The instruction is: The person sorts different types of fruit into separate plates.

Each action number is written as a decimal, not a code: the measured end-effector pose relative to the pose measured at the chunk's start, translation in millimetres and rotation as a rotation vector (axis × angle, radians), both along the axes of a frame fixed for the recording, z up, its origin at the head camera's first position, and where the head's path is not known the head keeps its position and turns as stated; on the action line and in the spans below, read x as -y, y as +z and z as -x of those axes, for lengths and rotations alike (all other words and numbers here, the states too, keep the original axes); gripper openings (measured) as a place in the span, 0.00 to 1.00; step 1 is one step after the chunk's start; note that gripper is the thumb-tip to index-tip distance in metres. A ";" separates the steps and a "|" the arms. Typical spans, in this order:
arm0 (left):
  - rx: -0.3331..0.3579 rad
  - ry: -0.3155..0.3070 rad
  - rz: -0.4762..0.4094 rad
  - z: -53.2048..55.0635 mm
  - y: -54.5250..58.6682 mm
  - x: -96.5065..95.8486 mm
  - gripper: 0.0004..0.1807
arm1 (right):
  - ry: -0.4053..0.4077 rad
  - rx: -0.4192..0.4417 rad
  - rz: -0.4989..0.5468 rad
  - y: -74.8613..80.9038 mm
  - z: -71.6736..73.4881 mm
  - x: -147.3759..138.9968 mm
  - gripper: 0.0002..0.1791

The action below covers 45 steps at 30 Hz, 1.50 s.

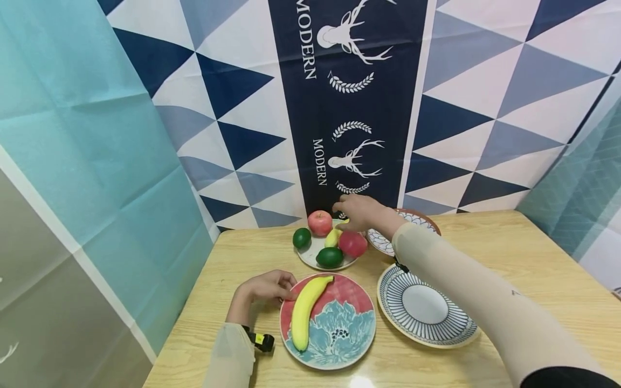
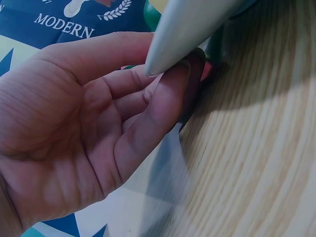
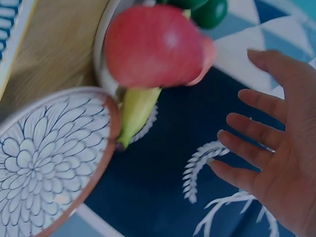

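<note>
Beyond the flowered plate (image 1: 351, 293): yellow fruit (image 1: 332, 238), my right hand (image 1: 360, 212) spread near it | plate's left rim: pinched by my left hand (image 1: 266, 287) | step, I judge: reaching; next calls for curling fingers.

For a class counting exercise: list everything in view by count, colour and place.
Flower plate: one, red and blue, front
Banana: one, yellow, on flower plate
Fruit plate: one, white, behind flower plate
Red fruits: two, red, on fruit plate
Green fruits: two, green, on fruit plate
Yellow fruit: one, yellow, on fruit plate
Striped plate: one, white and navy, right
Petal plate: one, white, brown rim, back right
Table: one, pale brown, under plates
Hangings: count unclear; navy, white, grey, turquoise; back, sides
Wrist cameras: two, black, on wrists
Sleeves: two, pale, forearms
Upper sleeve: one, black, lower right
Left grip: one, bare, holding flower plate's rim
Right grip: one, bare, by fruit plate
</note>
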<state>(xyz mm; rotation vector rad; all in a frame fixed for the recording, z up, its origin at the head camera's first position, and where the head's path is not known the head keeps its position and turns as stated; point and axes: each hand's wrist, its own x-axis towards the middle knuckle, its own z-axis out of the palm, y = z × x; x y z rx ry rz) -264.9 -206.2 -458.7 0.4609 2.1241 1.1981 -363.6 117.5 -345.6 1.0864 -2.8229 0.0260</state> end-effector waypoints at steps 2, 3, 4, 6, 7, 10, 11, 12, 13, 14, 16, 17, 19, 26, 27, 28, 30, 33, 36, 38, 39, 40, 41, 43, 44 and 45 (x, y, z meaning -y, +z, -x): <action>-0.001 0.001 -0.004 0.0 0.0 0.8 0.12 | -0.023 0.005 -0.016 -0.6 9.8 -2.0 0.26; -0.002 0.001 -0.007 0.1 -0.1 1.1 0.12 | -0.034 0.002 -0.025 -1.2 14.3 -3.1 0.25; -0.007 0.001 -0.008 0.2 -0.1 1.3 0.12 | -0.041 -0.007 -0.036 -1.5 17.9 -4.1 0.25; -0.019 0.003 -0.006 0.3 -0.3 1.5 0.12 | -0.051 -0.021 -0.061 -3.5 24.7 -6.0 0.25; -0.026 0.003 -0.004 0.1 -0.2 1.5 0.12 | -0.055 -0.024 -0.076 -4.9 27.6 -7.0 0.27; -0.044 0.002 0.005 -0.3 -0.4 1.2 0.11 | -0.057 -0.021 -0.118 -10.2 34.0 -8.7 0.32; -0.047 0.002 0.008 -0.7 0.0 1.1 0.11 | -0.055 -0.012 -0.128 -12.0 35.6 -8.9 0.34; -0.048 0.002 0.013 -1.0 0.5 1.0 0.11 | -0.049 -0.006 -0.134 -13.7 37.0 -9.1 0.35; -0.046 0.003 0.016 -0.9 0.5 0.8 0.11 | -0.043 0.001 -0.137 -15.1 38.1 -9.1 0.36; -0.045 0.002 0.019 -0.5 0.5 0.5 0.11 | -0.032 -0.001 -0.138 -16.4 39.1 -9.0 0.36; -0.041 0.001 0.019 0.7 0.3 -0.4 0.11 | -0.016 -0.005 -0.135 -18.8 40.9 -8.8 0.35; -0.039 -0.001 0.016 1.5 -0.3 -0.8 0.11 | -0.012 -0.009 -0.135 -20.4 41.7 -8.5 0.34; -0.037 -0.009 0.012 3.7 -1.8 -1.9 0.11 | -0.010 -0.011 -0.138 -23.7 43.5 -8.0 0.33; -0.034 -0.010 0.007 3.4 0.7 -1.3 0.10 | 0.010 0.046 -0.137 -39.0 52.0 -2.6 0.25; -0.036 -0.005 0.009 2.8 1.0 -0.5 0.10 | 0.014 0.060 -0.124 -40.9 53.4 -1.3 0.25; -0.038 -0.001 0.011 2.2 1.0 0.5 0.10 | 0.015 0.080 -0.105 -42.6 54.8 -0.1 0.25; -0.035 0.009 0.011 0.8 0.6 2.5 0.10 | 0.014 0.133 -0.072 -46.0 57.6 2.3 0.25; -0.030 0.011 0.021 -0.1 0.6 3.1 0.10 | 0.023 0.187 -0.051 -49.4 59.3 2.5 0.26; -0.022 0.007 0.022 -1.2 -0.8 2.5 0.10 | 0.053 0.212 -0.052 -52.7 59.8 2.8 0.27; -0.023 0.006 0.019 -1.6 -1.7 1.8 0.10 | 0.066 0.214 -0.053 -54.0 60.2 3.0 0.26; -0.024 0.006 0.016 -1.5 -2.0 1.4 0.10 | 0.066 0.218 -0.048 -54.2 60.4 3.4 0.26; -0.026 0.007 0.014 -1.6 -2.2 1.3 0.10 | 0.064 0.223 -0.043 -54.0 60.7 3.5 0.26; -0.029 0.008 0.013 -1.5 -2.2 1.1 0.10 | 0.058 0.232 -0.036 -53.6 61.1 3.9 0.26; -0.035 0.009 0.011 -1.1 -2.0 1.5 0.10 | 0.054 0.235 -0.033 -52.8 62.6 4.9 0.25; -0.038 0.009 0.011 -0.8 -1.5 1.7 0.10 | 0.053 0.235 -0.031 -52.2 63.5 5.8 0.25; -0.042 0.010 0.010 -0.4 -1.3 1.9 0.10 | 0.052 0.234 -0.030 -51.4 64.5 6.5 0.25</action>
